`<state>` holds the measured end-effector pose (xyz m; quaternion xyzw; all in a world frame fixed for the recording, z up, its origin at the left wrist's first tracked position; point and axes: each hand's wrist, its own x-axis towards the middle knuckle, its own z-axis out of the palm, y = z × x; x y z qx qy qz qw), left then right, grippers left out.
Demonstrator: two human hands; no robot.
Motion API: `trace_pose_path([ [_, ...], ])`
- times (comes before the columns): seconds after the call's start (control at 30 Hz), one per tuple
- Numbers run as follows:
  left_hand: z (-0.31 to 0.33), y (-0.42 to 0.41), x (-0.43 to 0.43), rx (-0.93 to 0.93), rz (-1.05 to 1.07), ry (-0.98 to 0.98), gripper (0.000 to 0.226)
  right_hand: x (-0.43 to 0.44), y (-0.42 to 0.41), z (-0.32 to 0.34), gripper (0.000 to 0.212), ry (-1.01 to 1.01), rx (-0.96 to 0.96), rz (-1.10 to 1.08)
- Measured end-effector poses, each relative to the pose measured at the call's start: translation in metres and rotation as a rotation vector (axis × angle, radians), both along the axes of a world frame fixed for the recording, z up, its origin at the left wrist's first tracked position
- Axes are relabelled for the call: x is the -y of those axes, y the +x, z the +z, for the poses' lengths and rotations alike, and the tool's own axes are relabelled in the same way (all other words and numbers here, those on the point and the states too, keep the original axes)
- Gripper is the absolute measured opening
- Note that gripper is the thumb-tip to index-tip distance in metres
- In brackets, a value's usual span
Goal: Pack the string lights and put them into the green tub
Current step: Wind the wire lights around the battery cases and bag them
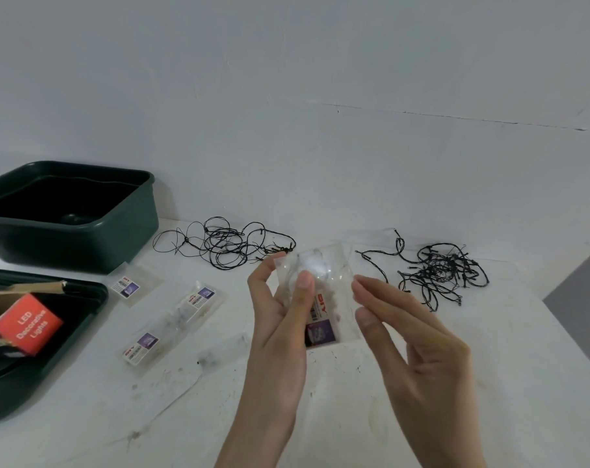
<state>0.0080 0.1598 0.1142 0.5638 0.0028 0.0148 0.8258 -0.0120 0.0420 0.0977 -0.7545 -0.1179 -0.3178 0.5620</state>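
Centre frame, left hand fingers pinch clear floppy plastic packet; right hand at its edge, grip unclear; black tangled string lights mid-right, likely light, snaggy, take bunched; dark green tub upper left.

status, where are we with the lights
Left grip holds clear bag of lights. Right grip at bag edge, hold unclear. Green tub open, two black tangles unpacked.

A plain indoor work corner, its kind unclear: a scuffed white table under the green tub, a bare white wall behind it.
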Motion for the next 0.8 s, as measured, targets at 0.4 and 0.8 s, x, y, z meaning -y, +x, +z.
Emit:
trace_pose_path([
  [0.4,-0.001,0.005,-0.005,-0.017,0.023,-0.016,0.037,-0.016,0.005,0.0,0.036,-0.228,0.171,-0.11],
  [0.8,-0.007,0.016,-0.017,-0.06,-0.075,-0.196,0.055,-0.04,0.019,-0.014,0.075,-0.353,0.06,-0.112],
])
